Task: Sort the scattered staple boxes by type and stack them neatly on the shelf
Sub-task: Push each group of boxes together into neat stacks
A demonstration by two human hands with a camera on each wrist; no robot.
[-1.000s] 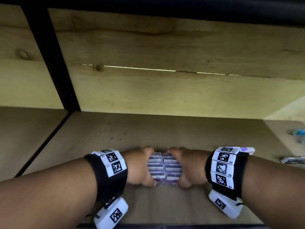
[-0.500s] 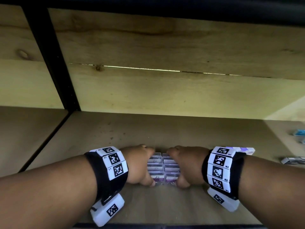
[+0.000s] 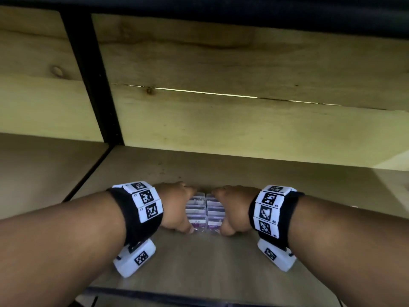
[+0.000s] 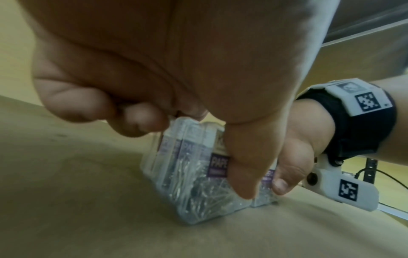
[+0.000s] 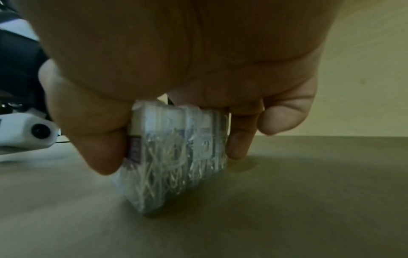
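Two side-by-side rows of small clear boxes with purple labels [image 3: 204,212] stand on edge on the wooden shelf board [image 3: 199,262]. My left hand [image 3: 177,209] grips the left row [image 4: 194,174], thumb on the near face and fingers curled over the far end. My right hand [image 3: 232,210] grips the right row [image 5: 176,153] the same way, thumb at the near end and fingers at the back. Metal clips show through the box walls. Both rows rest on the board.
A pale wooden back panel [image 3: 243,129] closes the shelf behind the boxes. A black upright post [image 3: 93,80] divides this bay from the one on the left. The black front rail [image 3: 177,298] runs along the shelf's near edge.
Both hands have slid the two rows of boxes a little further back on the shelf, keeping the same grip. The loose boxes at the right have left the view.
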